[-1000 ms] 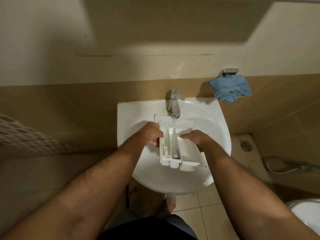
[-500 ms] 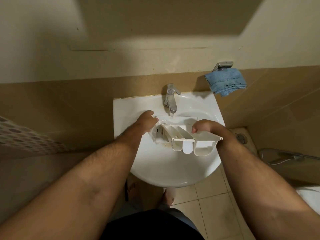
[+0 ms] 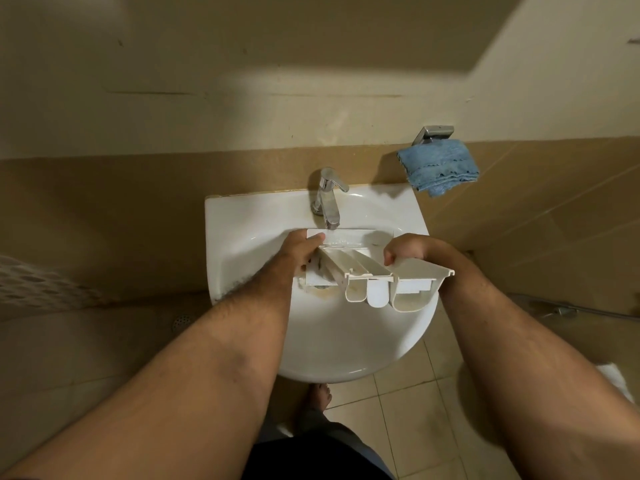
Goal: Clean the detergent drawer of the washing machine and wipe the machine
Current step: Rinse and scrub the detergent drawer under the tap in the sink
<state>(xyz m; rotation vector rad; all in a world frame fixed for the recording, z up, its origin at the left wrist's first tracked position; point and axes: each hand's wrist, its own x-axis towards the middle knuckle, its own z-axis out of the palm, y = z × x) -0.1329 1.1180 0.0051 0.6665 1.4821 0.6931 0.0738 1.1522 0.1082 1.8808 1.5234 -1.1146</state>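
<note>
The white plastic detergent drawer [image 3: 374, 275] hangs over the white sink [image 3: 346, 341], tilted with its open compartment ends facing me and its front panel under the chrome tap [image 3: 327, 199]. My left hand [image 3: 298, 249] grips the drawer's left side near the front panel. At the right edge, my right hand [image 3: 405, 249] holds the drawer's side wall, fingers curled over it. Yellowish residue shows inside the compartments. The washing machine is out of view.
A blue cloth [image 3: 438, 166] hangs from a metal holder [image 3: 433, 133] on the wall, right of the sink. A hose [image 3: 568, 308] lies at the right, a floor drain [image 3: 181, 320] at the left. My bare foot [image 3: 318, 396] stands on the tiled floor below the sink.
The drawer has been tipped up from lying flat under the tap, so its compartment ends now face me. Both hands shifted along with it, the right hand moving right.
</note>
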